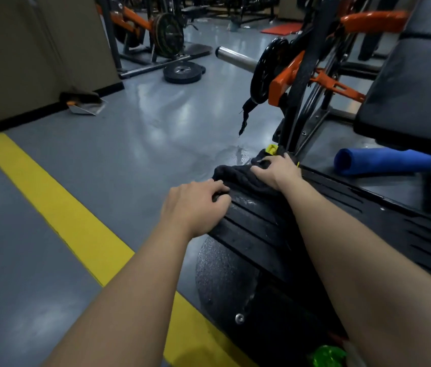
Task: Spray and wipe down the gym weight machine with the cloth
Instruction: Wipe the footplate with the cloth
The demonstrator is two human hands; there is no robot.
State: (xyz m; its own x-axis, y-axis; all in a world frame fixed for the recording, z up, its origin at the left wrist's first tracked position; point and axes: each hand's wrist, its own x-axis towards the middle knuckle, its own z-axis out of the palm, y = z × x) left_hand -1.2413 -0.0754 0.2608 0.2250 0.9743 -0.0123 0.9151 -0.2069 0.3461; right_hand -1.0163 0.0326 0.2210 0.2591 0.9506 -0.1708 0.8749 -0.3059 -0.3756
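The right hand [275, 170] clutches the cloth [238, 178] against the ribbed plate [256, 229], apparently to scrub it. The left hand [195, 205], fingers loosely bent, braces on the plate beside the cloth.

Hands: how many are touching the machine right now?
2. The left hand rests at the near edge of the black ribbed platform. The right hand grips a dark cloth lying on it farther along. No other hands are in view.

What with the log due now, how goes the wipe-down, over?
Right hand gripping cloth on footplate. Left hand braced on footplate edge. Wet sheen beside cloth. Nothing in the way.
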